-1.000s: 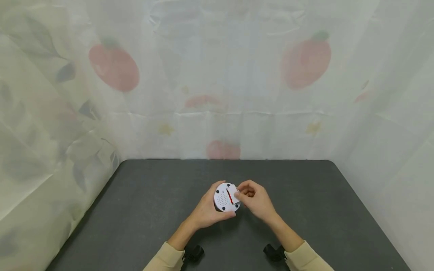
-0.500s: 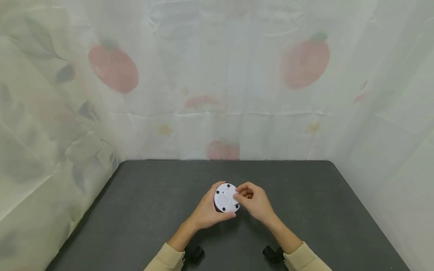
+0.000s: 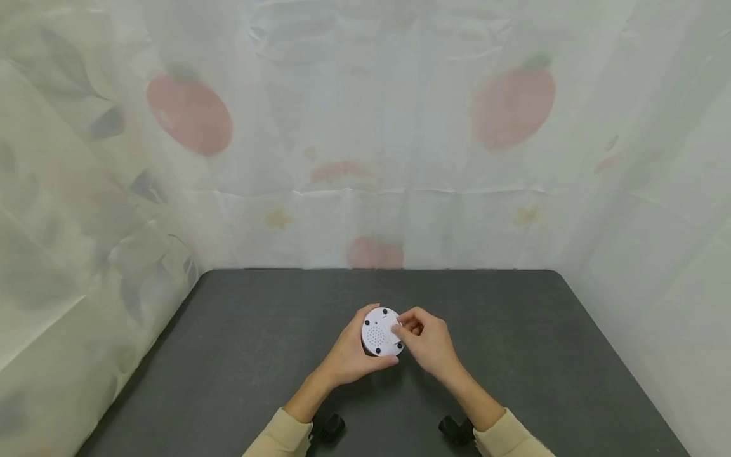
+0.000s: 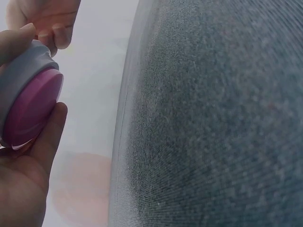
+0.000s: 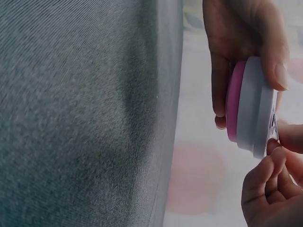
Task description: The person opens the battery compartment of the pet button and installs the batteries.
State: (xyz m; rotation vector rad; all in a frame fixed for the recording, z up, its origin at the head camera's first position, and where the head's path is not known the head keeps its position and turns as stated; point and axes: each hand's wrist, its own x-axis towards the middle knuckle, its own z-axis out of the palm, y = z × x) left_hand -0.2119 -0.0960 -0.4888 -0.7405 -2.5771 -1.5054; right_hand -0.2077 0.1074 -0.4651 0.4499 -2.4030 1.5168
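A round buzzer button (image 3: 374, 340) is held above the table, its white underside facing up in the head view, with speaker holes and dark round feet. Its pink dome (image 4: 35, 106) shows in the left wrist view. My left hand (image 3: 349, 357) grips the white rim, thumb on the near side and fingers round the far side. My right hand (image 3: 431, 344) pinches the edge of the white battery cover (image 3: 393, 337) between thumb and fingers. That cover lies over the compartment; in the right wrist view a narrow dark gap shows beneath it. The fingertips hide part of the cover.
Beneath the hands lies a dark grey table (image 3: 263, 330). A pale curtain (image 3: 445, 139) with faded fruit prints hangs behind it and along both sides. Black wrist cameras (image 3: 330, 429) sit at both sleeves, close above the tabletop.
The battery cover has come down over the compartment, and the red strip seen along its edge one second ago is out of sight. My right hand has shifted slightly left; the left holds still.
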